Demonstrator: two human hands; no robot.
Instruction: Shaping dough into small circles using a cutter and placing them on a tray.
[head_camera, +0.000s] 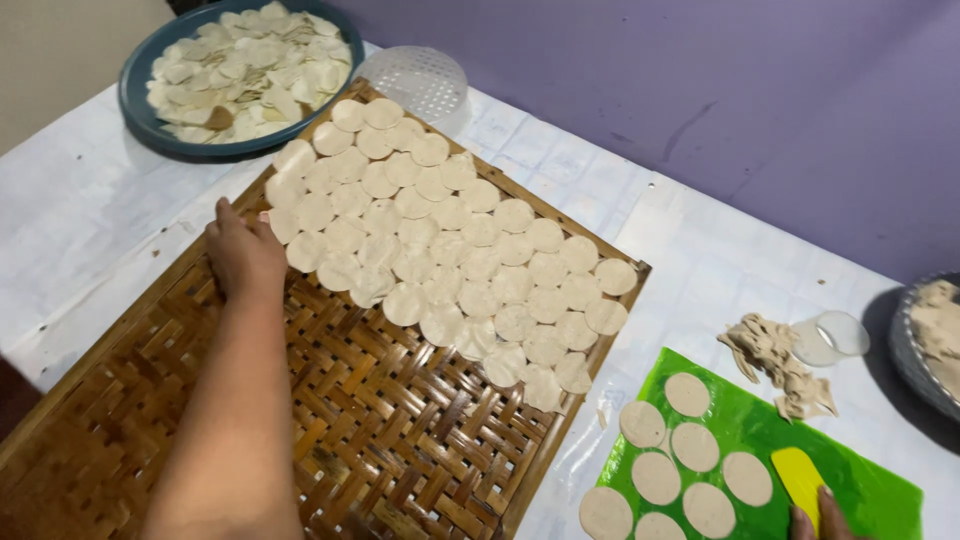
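The left hand (243, 255) rests palm-down on the woven bamboo tray (380, 440), fingers loosely curled (grip unclear), touching the near-left edge of the dough discs (450, 250). The right hand (822, 518) presses a yellow scraper (797, 480) at the near right.

Dough discs (455, 250) on woven tray (390, 440)

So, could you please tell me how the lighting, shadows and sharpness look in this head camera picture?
In the head view, light is soft and even, with no harsh glare; the woven tray and dough discs are sharp. The left hand looks slightly soft, the right hand is cut off by the frame's bottom edge, and the bowl at right casts a dark shadow on the table.
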